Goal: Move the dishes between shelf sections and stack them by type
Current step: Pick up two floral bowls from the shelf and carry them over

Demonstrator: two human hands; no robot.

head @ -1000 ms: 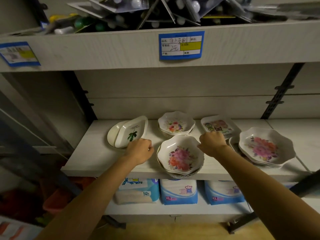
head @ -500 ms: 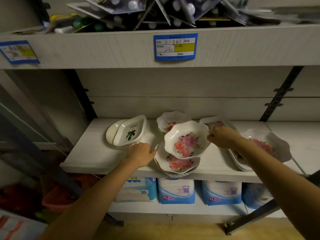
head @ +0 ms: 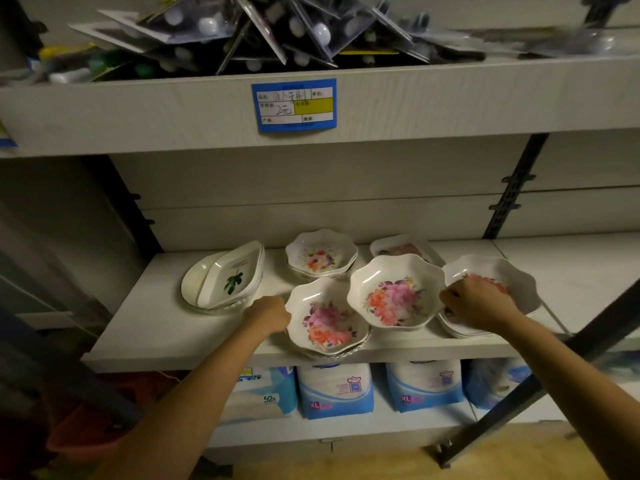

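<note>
Several floral dishes sit on the white shelf (head: 194, 327). My right hand (head: 479, 306) pinches the right rim of a scalloped floral bowl (head: 391, 294), which is held level just right of the front stack of matching bowls (head: 323, 323). Whether this bowl touches the shelf is unclear. My left hand (head: 270, 315) is curled against the left rim of that front stack. A stack of wider floral plates (head: 519, 282) lies partly hidden under my right hand. Smaller floral bowls (head: 320, 258) are stacked at the back.
White leaf-print dishes (head: 225, 280) lean together at the shelf's left. Rectangular plates (head: 403, 247) lie at the back, behind the held bowl. A black upright (head: 509, 199) divides this section from the shelf section (head: 571, 271) on the right. Blue packs (head: 334, 389) fill the shelf below.
My right hand lifted the top floral bowl off the front stack and carried it right, toward the wide plates. My left hand stayed at the stack's left rim.
</note>
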